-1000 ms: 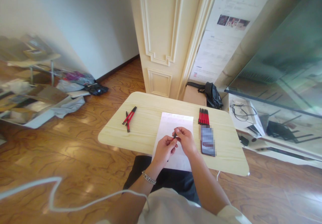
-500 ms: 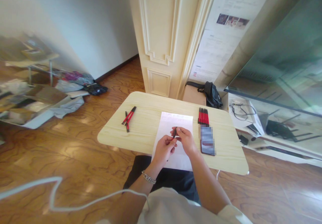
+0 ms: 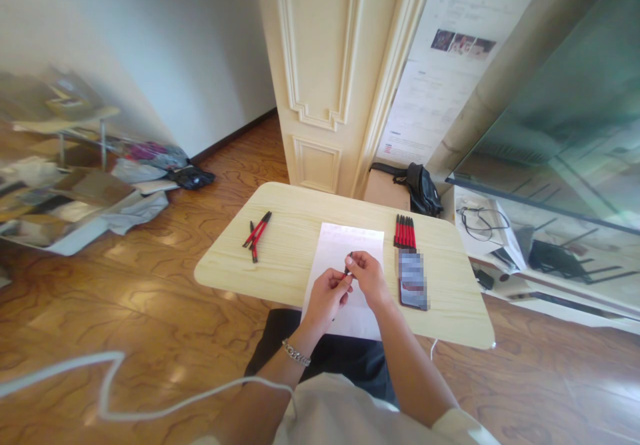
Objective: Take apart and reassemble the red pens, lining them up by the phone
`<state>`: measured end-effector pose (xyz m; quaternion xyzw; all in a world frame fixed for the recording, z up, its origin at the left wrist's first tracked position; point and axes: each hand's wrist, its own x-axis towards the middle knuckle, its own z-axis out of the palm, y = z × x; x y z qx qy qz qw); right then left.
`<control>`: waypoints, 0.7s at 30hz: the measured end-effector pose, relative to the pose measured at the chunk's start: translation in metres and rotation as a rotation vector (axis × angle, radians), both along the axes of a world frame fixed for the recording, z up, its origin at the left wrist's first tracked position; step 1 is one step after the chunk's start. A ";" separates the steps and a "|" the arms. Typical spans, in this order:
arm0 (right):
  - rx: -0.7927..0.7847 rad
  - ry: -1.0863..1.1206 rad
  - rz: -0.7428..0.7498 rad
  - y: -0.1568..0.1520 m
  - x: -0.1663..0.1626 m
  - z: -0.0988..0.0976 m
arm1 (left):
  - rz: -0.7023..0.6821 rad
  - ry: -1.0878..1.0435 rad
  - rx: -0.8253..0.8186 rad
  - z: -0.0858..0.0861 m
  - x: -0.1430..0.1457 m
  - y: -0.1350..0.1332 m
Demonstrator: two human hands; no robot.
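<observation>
Over a white sheet of paper (image 3: 333,245), both hands meet on one red-and-black pen (image 3: 348,266). My left hand (image 3: 325,296) is closed around its lower part, and most of the barrel is hidden by the fingers. At the black capped end, my right hand (image 3: 369,278) pinches with thumb and fingers. The cap looks to be on the pen; the fingers hide the joint. To the right, several similar pens (image 3: 405,233) lie side by side in a row. On the left, a few more pens (image 3: 257,233) lie loosely crossed.
A phone (image 3: 413,299) lies below the pen row on the pale wooden table (image 3: 450,311). Beyond the far edge stand a cream panelled door (image 3: 320,51) and a black bag (image 3: 423,188). A white cable (image 3: 200,401) crosses at lower left. Boxes and bags (image 3: 90,191) clutter the left floor.
My right-hand fingers have shifted on the pen's black end and now cover more of it. The left hand stays nearly still, and the pens on the table have not moved.
</observation>
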<state>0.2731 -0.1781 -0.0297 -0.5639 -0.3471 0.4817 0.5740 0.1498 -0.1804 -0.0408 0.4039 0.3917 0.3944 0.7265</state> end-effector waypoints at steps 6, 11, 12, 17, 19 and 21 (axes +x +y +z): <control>-0.011 0.102 0.128 -0.001 0.000 0.004 | 0.005 -0.011 0.020 -0.003 0.000 0.000; 0.002 0.034 0.068 -0.001 -0.001 0.002 | 0.007 -0.001 0.032 -0.002 0.000 0.000; 0.003 0.041 0.071 -0.001 -0.001 0.001 | 0.009 0.000 0.028 -0.002 0.000 0.000; -0.017 0.115 0.178 -0.003 0.006 0.007 | 0.005 0.002 0.019 -0.002 -0.001 -0.001; -0.021 0.096 0.156 -0.001 0.010 0.011 | -0.001 0.013 0.028 -0.001 -0.002 -0.001; -0.024 0.060 0.111 0.001 0.013 0.015 | -0.014 0.033 0.041 0.000 -0.003 -0.002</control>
